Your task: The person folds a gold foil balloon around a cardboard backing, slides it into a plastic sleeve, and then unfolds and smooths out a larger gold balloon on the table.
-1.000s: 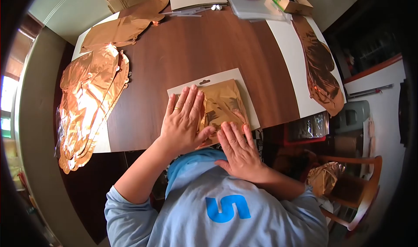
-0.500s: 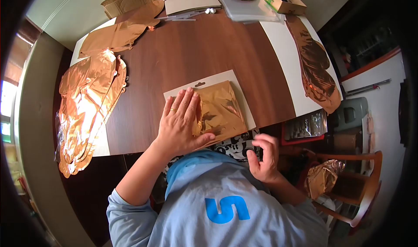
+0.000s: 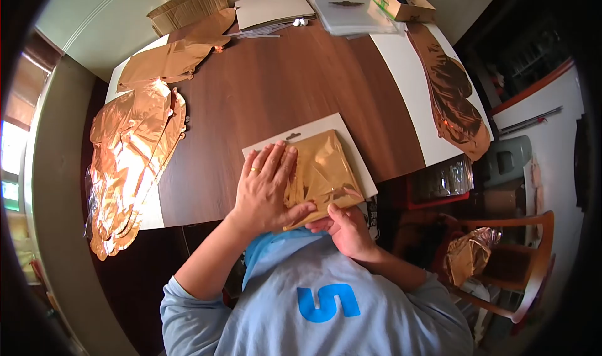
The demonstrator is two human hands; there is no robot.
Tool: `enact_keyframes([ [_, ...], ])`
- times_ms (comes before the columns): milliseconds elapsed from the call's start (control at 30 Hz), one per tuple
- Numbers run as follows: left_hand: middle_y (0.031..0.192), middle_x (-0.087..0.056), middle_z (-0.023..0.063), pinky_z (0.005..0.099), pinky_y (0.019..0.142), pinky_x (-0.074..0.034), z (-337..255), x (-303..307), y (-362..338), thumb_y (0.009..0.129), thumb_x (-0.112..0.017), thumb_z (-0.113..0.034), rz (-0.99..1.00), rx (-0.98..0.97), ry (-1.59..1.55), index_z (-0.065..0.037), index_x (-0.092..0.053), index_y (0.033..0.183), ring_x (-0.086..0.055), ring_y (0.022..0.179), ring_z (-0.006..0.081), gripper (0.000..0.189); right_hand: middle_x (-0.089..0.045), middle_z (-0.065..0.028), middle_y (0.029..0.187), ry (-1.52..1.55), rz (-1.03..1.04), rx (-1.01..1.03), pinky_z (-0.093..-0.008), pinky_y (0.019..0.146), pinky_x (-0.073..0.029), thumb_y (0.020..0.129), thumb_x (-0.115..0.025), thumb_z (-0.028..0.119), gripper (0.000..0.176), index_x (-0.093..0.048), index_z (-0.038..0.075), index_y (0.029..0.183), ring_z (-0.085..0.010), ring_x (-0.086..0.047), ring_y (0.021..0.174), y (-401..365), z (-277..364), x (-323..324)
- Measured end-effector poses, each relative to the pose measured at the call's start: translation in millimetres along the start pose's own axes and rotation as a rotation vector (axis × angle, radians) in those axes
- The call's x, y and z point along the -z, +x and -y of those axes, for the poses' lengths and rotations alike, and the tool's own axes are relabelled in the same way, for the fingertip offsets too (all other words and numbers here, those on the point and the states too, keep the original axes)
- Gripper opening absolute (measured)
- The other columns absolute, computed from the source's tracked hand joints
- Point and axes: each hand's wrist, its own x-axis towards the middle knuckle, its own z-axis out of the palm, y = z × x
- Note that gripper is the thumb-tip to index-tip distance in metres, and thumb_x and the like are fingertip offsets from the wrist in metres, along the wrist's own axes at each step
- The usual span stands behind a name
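Gold foil (image 3: 326, 171) lies under flat left hand (image 3: 266, 190); shirt (image 3: 389, 312) reads "S".

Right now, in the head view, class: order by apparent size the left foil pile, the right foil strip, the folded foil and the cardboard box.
1. left foil pile
2. right foil strip and folded foil: close; the left hand hides part of the foil
3. cardboard box, smallest, but farthest from the camera

We brought our right hand (image 3: 347, 230) back up to the folded foil (image 3: 323, 168) at the table's (image 3: 276, 80) near edge.
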Motion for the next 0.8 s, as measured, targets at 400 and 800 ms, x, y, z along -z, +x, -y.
enact_keyframes([
  [400,0.132,-0.057,0.0215,0.0542,0.111,-0.031,-7,15,-9,0.084,-0.071,-0.043,-0.004,0.083,-0.364,0.001,-0.055,0.133,-0.053,0.125,0.038,0.068,-0.053,-0.0004,0.077,-0.161,-0.19,0.14,-0.0264,0.054,-0.056,0.102,-0.054,0.015,0.017,-0.061,0.001,0.095,-0.0075,-0.052,0.063,-17,-5,-5],
  [800,0.083,-0.07,0.0053,0.0266,0.068,-0.051,27,48,79,0.083,-0.078,-0.021,0.45,0.508,-0.8,0.001,-0.07,0.101,-0.063,0.075,0.0102,0.03,-0.054,0.0006,0.075,-0.205,-0.239,0.163,-0.0253,0.057,-0.05,0.1,-0.059,0.016,0.021,-0.058,0.002,0.083,-0.0076,-0.052,0.068,-19,25,13],
])
